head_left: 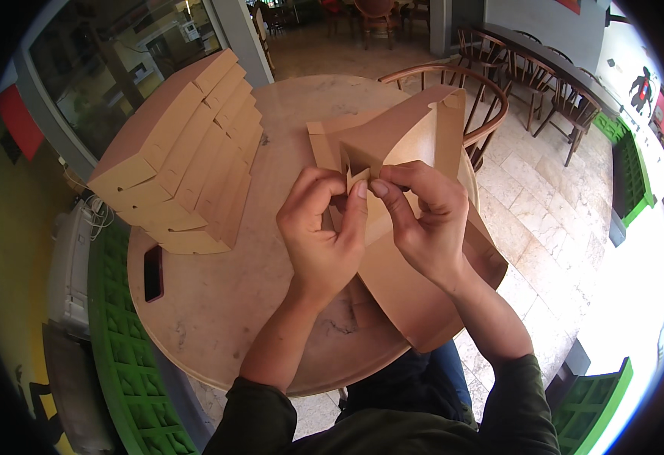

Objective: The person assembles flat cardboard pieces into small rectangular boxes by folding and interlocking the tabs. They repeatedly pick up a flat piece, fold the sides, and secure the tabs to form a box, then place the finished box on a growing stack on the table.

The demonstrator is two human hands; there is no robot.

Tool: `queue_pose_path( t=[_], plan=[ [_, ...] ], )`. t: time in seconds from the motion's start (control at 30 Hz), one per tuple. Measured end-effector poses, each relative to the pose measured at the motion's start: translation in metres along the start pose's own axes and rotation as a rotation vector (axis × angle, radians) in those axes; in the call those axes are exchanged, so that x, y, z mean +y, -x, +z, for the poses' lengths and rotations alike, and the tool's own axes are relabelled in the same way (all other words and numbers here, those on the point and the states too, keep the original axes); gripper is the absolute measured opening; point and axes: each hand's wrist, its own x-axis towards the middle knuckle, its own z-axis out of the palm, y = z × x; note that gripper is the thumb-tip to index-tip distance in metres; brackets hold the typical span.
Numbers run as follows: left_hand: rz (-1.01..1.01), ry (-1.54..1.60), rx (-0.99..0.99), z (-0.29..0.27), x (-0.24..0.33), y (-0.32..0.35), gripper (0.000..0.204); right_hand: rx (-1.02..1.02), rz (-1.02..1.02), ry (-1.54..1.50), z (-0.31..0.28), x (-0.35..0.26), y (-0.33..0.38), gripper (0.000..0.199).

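Observation:
A brown cardboard box (411, 284), partly folded, lies across the right side of the round table, its panels spread at angles. My left hand (324, 224) pinches a small flap at the box's left edge between thumb and forefinger. Close beside it, my right hand (426, 216) grips the same flap area, thumb against the cardboard. The two thumb tips nearly meet at the flap. The other fingers of both hands are curled. Part of the box's middle is hidden behind my hands.
Several folded brown boxes stand in a tall stack (188, 152) on the left of the round table (218, 318). A dark phone (153, 273) lies near the table's left edge. A wooden chair (491, 114) stands just beyond the box. Green lattice panels (123, 341) flank the table.

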Motion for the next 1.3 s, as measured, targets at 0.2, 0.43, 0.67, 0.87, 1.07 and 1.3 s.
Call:
queue_pose_path(
  t=[0.2, 0.43, 0.67, 0.87, 1.07, 1.3],
  plan=[
    [-0.072, 0.091, 0.087, 0.011, 0.004, 0.009, 0.012, 0.008, 0.032, -0.109, 0.004, -0.001, 0.002, 0.012],
    [-0.030, 0.022, -0.004, 0.003, 0.006, 0.003, 0.011, -0.101, 0.459, -0.596, -0.006, -0.004, -0.004, 0.011],
    [-0.008, -0.017, -0.061, -0.003, 0.007, 0.000, 0.015, -0.188, 0.483, -0.563, -0.006, -0.006, -0.011, 0.010],
    [0.134, -0.100, -0.061, 0.001, -0.007, -0.005, 0.040, -0.167, 0.326, -0.325, 0.008, -0.007, -0.008, 0.006],
    [0.076, -0.199, -0.144, -0.003, -0.011, -0.005, 0.046, -0.183, 0.405, -0.514, 0.016, 0.004, -0.005, 0.007],
    [0.133, -0.393, -0.084, -0.004, -0.025, -0.005, 0.054, -0.139, 0.207, -0.015, -0.012, -0.004, -0.010, 0.019]
  ],
)
